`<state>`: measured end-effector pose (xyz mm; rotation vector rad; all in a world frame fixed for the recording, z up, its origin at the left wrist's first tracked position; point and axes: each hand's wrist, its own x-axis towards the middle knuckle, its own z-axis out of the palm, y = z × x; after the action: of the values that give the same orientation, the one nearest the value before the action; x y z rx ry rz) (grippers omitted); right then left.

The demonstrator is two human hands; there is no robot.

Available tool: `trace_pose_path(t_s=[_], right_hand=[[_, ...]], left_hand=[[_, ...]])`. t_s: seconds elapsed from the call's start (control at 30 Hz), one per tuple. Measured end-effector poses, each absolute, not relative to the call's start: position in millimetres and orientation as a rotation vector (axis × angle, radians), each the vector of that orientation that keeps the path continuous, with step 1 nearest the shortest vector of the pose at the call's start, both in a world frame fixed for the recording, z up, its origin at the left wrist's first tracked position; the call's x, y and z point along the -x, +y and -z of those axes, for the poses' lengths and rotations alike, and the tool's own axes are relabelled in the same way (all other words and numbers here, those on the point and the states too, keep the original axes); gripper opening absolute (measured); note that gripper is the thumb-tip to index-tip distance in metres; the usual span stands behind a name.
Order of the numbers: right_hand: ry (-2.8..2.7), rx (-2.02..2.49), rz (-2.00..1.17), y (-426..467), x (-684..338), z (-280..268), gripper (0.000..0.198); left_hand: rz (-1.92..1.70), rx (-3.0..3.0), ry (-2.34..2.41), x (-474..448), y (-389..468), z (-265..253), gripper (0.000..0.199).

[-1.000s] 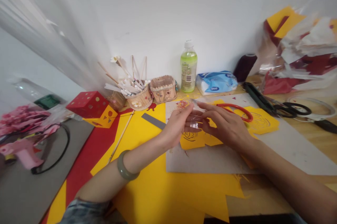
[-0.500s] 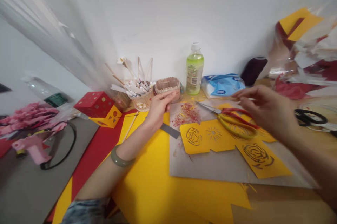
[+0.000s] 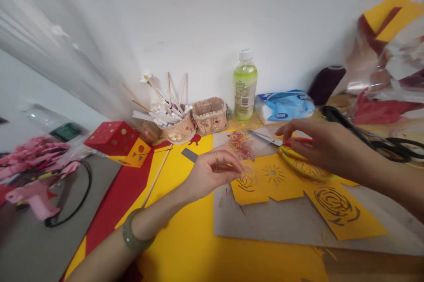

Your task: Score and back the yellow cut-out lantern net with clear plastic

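The desk [image 3: 271, 268] carried a grey board [image 3: 285, 224] with the yellow cut-out sheet [image 3: 298, 184]. On it lay the scissors [image 3: 291, 151], blades pointing left, directly under the right hand [image 3: 318, 145], whose fingers curled loosely, touching the handles. The left hand [image 3: 212, 171], fingers pinched and holding nothing visible, hovered at the sheet's left edge, farther off.

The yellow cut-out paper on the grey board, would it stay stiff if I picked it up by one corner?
Probably not. The yellow cut-out paper looks like a thin sheet lying flat, so it would likely droop. Its cut flower patterns leave narrow strips, which may tear easily.
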<state>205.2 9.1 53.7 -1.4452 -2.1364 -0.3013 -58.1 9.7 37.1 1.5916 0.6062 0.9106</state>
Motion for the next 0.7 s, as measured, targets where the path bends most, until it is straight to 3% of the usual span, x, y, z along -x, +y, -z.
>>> trace_pose_path(t_s=[0.07, 0.13, 0.23, 0.33, 0.53, 0.7], right_hand=[[-2.154, 1.514, 0.665, 21, -217, -57, 0.015], [-2.178, 1.554, 0.954, 38, -239, -57, 0.035], [-2.236, 1.410, 0.998, 58, -267, -54, 0.050], [-2.332, 1.132, 0.632, 54, -260, -52, 0.026], [-2.274, 1.242, -0.608, 11, -181, -55, 0.037], [-2.197, 1.224, -1.184, 6, -154, -56, 0.029]], left_hand=[[-0.859, -1.619, 0.558, 62, 13, -32, 0.006], [-0.831, -1.628, 0.518, 65, 17, -28, 0.009], [-0.767, -1.553, 0.471, 66, 21, -25, 0.008], [-0.699, -1.399, 0.425, 64, 22, -27, 0.005], [-0.583, -1.289, 0.449, 54, 25, -36, 0.016], [-0.571, -1.387, 0.443, 42, 27, -42, 0.018]])
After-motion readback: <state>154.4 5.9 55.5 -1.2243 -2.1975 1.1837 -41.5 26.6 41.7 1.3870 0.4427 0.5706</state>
